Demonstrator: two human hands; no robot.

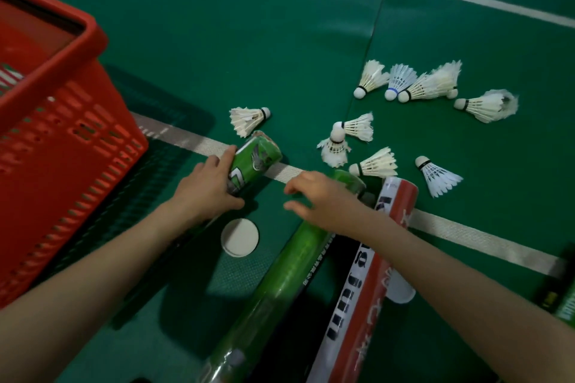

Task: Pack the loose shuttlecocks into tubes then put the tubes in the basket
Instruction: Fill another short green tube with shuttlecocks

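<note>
The left hand point(207, 185) grips a green tube point(253, 162) lying across the court line point(466, 235); the right hand point(317, 199) hovers open. Shuttlecocks point(376, 163) lie just beyond. Feed each cork-first, tube steady.

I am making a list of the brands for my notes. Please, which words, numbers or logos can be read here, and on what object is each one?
None reads with certainty.
Red and white tube: large black letters, sideways, partly covered by the arm; not readable.
Long green tube: small white line of characters, too small.
Green tube in the left hand: silver logo only, no words.
Red basket: no text.
</note>
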